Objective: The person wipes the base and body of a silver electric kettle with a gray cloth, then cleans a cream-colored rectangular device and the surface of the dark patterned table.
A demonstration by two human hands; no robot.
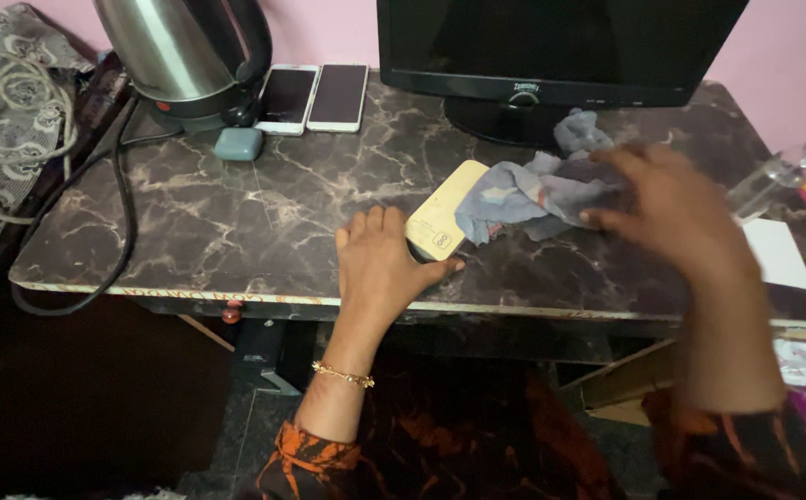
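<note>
A patterned cloth (pixel 5 120) with a coil of pale cord lies off the left edge of the dark marble-patterned desk (pixel 236 222). At the back left corner stands a steel electric kettle (pixel 185 56) on its base, its black cable (pixel 120 213) running down over the left part of the desk and off the front edge. Just in front of the kettle sits a small grey-blue case (pixel 238 143), and beside it, against the back edge, two smartphones (pixel 312 96) lie side by side, screens dark.

Near the middle of the front edge the left hand (pixel 380 264) rests flat on the desk, fingers spread narrow, thumb and fingertips touching the near end of a cream-coloured power bank (pixel 445 220) that lies tilted. Its far end is covered by a crumpled grey-blue rag (pixel 523 199). The right hand (pixel 676 208), blurred, grips the right end of the rag with its fingers curled over it. Behind them a black monitor (pixel 551 46) stands at the back edge. Toward the right edge lie a clear spray bottle (pixel 783 171) and a white paper sheet (pixel 778 252).
</note>
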